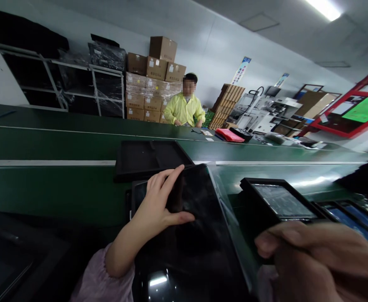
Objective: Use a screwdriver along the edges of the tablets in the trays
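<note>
Beyond the dark screen (190, 251) a black tray (136, 155) blocks passage; green bench (54, 188) lies open leftward.

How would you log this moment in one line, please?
left hand: on glossy black rectangular panel; right hand: blurred, beside panel; divided black tray: beyond

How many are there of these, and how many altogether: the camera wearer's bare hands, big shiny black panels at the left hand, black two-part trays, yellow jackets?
Bare hands: 2, left hand and right hand
Large glossy black rectangular panel: 1
Black tray with two compartments: 1
Bright yellow cloth jacket: 1
Total: 5
</note>
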The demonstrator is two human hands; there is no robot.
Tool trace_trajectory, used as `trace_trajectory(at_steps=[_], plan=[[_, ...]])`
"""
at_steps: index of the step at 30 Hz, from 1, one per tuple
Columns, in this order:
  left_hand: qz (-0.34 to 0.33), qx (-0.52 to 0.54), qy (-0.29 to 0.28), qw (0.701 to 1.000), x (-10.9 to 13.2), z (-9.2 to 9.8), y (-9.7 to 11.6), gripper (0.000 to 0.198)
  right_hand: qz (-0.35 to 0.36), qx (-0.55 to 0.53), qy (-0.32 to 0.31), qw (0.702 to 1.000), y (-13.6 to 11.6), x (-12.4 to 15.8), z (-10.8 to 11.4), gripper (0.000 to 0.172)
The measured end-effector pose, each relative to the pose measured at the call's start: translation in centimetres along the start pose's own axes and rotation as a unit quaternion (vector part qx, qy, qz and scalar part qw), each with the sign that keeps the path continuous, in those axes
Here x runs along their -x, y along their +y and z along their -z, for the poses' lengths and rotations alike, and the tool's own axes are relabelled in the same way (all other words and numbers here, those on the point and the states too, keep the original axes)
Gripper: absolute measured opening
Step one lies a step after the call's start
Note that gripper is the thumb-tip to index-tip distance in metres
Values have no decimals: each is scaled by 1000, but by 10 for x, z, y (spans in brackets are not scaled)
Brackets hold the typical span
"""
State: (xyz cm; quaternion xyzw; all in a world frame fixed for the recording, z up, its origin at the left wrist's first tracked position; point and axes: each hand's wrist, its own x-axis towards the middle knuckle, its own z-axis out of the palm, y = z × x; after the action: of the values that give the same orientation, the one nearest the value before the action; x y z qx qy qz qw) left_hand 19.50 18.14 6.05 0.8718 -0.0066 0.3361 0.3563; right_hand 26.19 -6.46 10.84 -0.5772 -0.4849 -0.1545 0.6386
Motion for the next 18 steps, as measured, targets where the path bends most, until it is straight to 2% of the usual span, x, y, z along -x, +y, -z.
trace_trajectory(at_steps=[2,3,6,8,10,13,15,18], plan=[[-8,-69,-44,997,-5,-13,-11,95,-23,-25,73,997,2,-2,-6,18],[1,-101,-89,991,-6,-19,-19,90,-49,-31,90,994,3,-2,-6,13],[88,-153,-256,950,-4,-30,-44,80,-139,13,110,984,7,5,6,12],[145,-159,-313,925,0,-31,-58,80,-189,71,119,972,16,15,24,16],[165,-162,-316,920,4,-29,-65,81,-243,106,97,959,31,26,43,22],[183,-177,-302,919,7,-24,-67,80,-333,125,47,934,62,41,61,46],[195,-200,-267,922,10,-18,-67,72,-378,133,14,916,81,49,61,61],[223,-238,-167,931,22,-3,-69,54,-394,122,-40,910,96,57,46,59]])
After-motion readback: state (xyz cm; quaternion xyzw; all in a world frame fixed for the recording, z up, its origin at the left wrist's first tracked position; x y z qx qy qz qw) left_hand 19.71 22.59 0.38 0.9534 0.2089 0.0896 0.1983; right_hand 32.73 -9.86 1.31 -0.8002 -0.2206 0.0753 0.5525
